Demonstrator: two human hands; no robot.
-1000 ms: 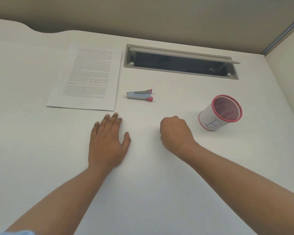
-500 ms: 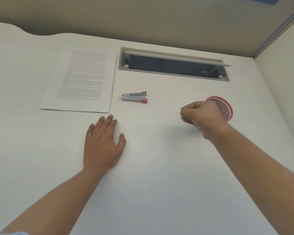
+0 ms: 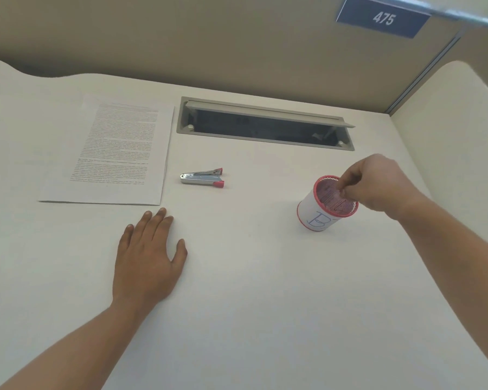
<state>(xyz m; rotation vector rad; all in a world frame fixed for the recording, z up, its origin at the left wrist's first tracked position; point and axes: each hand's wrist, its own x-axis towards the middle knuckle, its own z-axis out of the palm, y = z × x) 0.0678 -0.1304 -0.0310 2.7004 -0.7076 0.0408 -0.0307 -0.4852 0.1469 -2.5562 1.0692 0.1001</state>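
Observation:
My left hand lies flat, palm down, on the white desk, just below the bottom right corner of a printed sheet of paper. My right hand hovers over the mouth of a pink-rimmed mesh cup wrapped in white paper marked "B". Its fingertips are pinched together above the cup's opening; I cannot make out anything between them. A silver tool with pink ends, like a staple remover or small stapler, lies between the paper and the cup.
A grey cable hatch stands open at the back of the desk. Beige partition walls close off the back and right, with a blue sign reading 475.
My right hand has lifted from the desk as a fist and travelled right to above the cup. The view has tilted upward. My left hand has stayed flat.

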